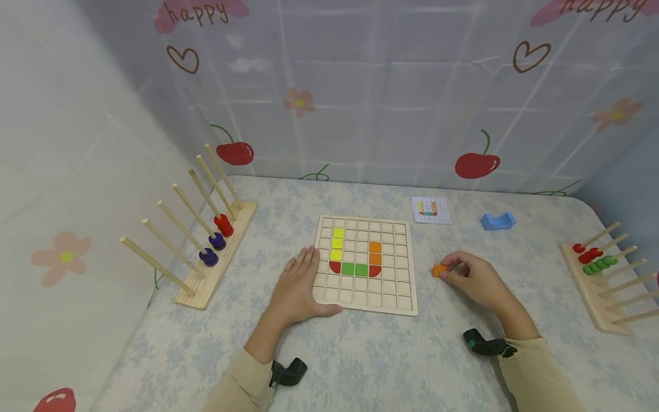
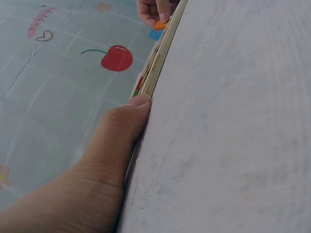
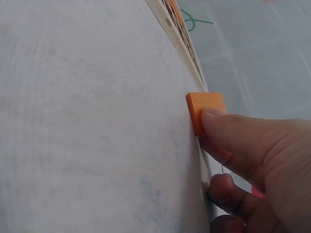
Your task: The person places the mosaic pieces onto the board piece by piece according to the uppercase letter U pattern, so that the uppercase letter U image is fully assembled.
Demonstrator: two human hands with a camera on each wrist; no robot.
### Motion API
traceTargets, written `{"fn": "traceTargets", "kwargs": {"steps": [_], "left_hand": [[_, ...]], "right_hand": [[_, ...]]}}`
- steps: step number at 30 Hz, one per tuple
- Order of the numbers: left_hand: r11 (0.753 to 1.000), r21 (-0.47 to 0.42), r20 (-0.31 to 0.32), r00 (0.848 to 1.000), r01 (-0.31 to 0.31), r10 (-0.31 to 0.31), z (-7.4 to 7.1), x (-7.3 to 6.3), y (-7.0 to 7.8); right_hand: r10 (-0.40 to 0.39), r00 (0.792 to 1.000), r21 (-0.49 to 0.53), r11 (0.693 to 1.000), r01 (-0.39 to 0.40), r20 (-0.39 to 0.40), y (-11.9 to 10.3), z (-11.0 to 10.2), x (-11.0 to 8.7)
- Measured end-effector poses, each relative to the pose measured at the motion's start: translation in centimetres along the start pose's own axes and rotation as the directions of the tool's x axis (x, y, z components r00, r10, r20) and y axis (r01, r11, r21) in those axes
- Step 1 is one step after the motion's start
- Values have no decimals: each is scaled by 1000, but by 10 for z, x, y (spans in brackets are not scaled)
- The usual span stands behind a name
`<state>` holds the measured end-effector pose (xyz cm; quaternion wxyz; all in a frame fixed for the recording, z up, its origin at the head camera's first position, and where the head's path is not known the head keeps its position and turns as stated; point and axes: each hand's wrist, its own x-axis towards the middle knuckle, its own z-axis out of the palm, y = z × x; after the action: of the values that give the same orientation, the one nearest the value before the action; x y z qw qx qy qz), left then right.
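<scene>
A wooden grid board (image 1: pixel 362 294) lies on the table. Set in its cells are a column of yellow tiles (image 1: pixel 337 243), two green tiles (image 1: pixel 354 269), red rounded corner tiles (image 1: pixel 374 271) and two orange tiles (image 1: pixel 375 253), forming a U. My left hand (image 1: pixel 293 292) rests flat at the board's left edge, fingers straight, thumb (image 2: pixel 116 131) along the near edge. To the right of the board, my right hand (image 1: pixel 473 277) pinches an orange square tile (image 3: pixel 206 104) between thumb and fingers, close over the table.
A small printed card (image 1: pixel 431 210) with a U pattern lies behind the board. Right of it sits a blue notched block (image 1: pixel 497 221). Wooden peg racks with coloured beads stand at left (image 1: pixel 221 269) and right (image 1: pixel 592 292). A patterned curtain (image 1: pixel 360 103) hangs behind the table.
</scene>
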<state>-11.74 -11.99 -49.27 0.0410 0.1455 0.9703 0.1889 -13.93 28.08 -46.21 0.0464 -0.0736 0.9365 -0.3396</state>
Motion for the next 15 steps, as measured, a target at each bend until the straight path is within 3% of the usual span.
{"fn": "traceTargets", "kwargs": {"steps": [15], "left_hand": [[1000,0,-14,1000,-8,8,1,0,0]], "right_hand": [[-10,1000,58,998,11,-14,0,3,9]]}}
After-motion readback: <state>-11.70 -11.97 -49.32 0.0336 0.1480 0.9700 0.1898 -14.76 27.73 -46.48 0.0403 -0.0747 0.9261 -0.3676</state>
